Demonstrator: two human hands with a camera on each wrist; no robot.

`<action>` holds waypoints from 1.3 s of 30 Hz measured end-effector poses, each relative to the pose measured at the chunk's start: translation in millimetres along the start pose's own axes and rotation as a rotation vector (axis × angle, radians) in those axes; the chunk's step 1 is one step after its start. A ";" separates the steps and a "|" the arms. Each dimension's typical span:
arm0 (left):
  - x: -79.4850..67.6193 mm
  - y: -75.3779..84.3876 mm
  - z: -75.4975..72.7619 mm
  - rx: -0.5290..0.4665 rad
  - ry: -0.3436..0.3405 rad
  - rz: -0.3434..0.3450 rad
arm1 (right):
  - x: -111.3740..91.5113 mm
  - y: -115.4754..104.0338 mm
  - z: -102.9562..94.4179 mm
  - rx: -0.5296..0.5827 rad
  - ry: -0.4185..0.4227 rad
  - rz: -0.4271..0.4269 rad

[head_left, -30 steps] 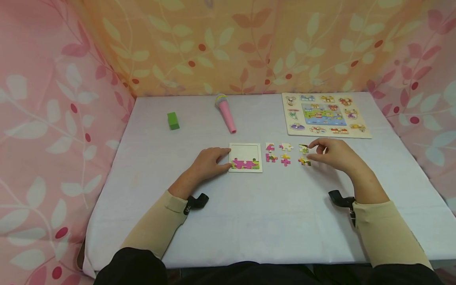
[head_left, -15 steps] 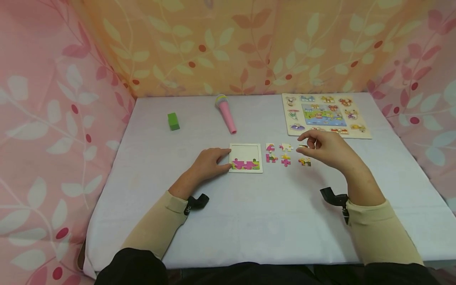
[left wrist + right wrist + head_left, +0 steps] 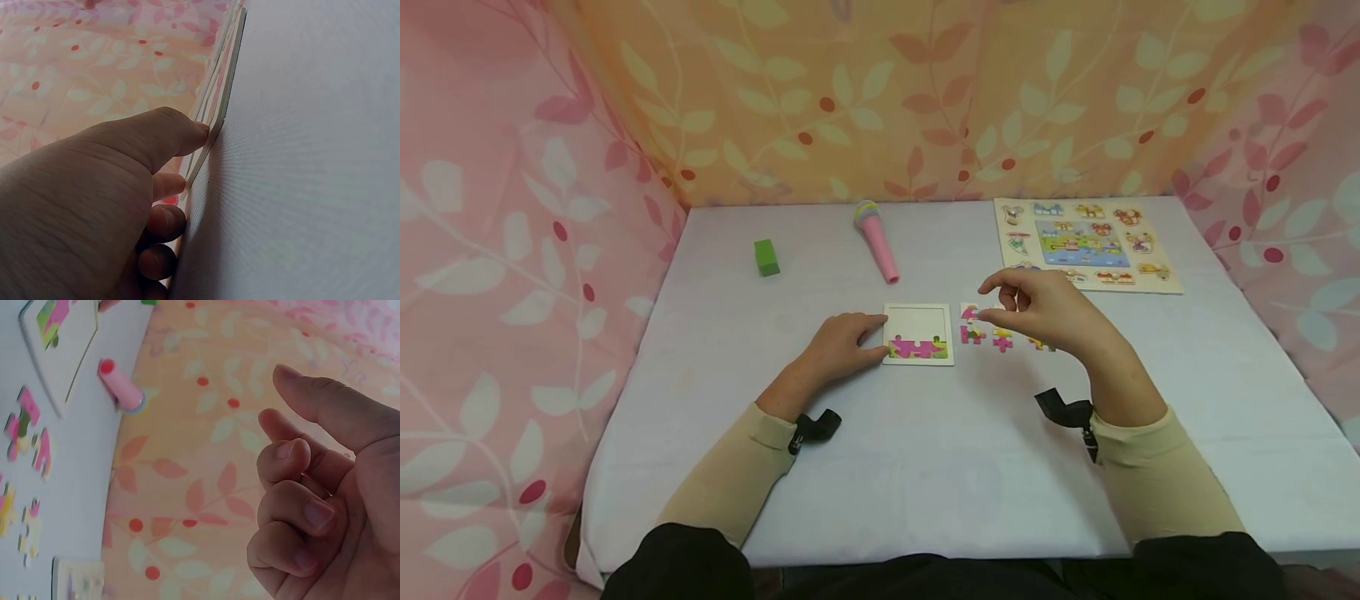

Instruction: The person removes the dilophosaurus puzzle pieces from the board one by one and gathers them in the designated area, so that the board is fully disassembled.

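Note:
A small square puzzle tray (image 3: 919, 322) lies mid-table, with pink and green jigsaw pieces (image 3: 917, 348) fitted along its near side. My left hand (image 3: 838, 346) rests thumb and index finger, spread apart, against the tray's left edge. In the left wrist view, the thumb of that hand (image 3: 87, 181) touches the rim near a corner. To the tray's right, several loose jigsaw pieces (image 3: 972, 334) lie in two rows. Above them hovers my right hand (image 3: 1045, 312), hiding some. The right wrist view shows this hand (image 3: 331, 481) with thumb and index finger apart, the others loosely curled, holding nothing.
Behind the tray lies a pink toy microphone (image 3: 878, 243), and a green block (image 3: 767, 257) stands farther left. A larger wooden picture puzzle board (image 3: 1138, 282) lies at the back right. Patterned curtains (image 3: 925, 100) border the white-covered table (image 3: 925, 475) at the back and sides.
My right hand has travelled left, from beside the rightmost loose pieces to above the middle ones. My left hand has stayed at the tray.

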State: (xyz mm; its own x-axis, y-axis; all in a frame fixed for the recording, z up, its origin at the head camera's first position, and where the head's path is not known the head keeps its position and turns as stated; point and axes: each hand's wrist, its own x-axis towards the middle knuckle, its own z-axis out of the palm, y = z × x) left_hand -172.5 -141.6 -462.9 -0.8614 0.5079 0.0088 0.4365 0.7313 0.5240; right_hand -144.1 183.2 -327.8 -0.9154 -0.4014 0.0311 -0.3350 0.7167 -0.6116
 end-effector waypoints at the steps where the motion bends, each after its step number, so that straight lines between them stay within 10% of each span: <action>1: 0.0 -0.3 0.2 0.001 0.001 0.000 | 2.6 -2.0 2.0 0.000 -0.006 -0.008; 19: 1.3 1.5 -1.9 0.021 -0.015 -0.002 | 40.1 -23.9 50.4 -0.019 -0.207 -0.131; 39: 2.1 -1.0 -2.6 0.021 -0.013 0.012 | 72.3 -18.0 105.4 -0.102 -0.395 -0.045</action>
State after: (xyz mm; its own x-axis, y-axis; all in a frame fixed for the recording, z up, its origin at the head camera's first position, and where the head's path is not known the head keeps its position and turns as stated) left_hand -175.5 -142.4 -461.1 -0.8526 0.5225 0.0035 0.4523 0.7346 0.5058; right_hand -180.7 81.2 -397.9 -0.7499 -0.6076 -0.2617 -0.4114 0.7381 -0.5347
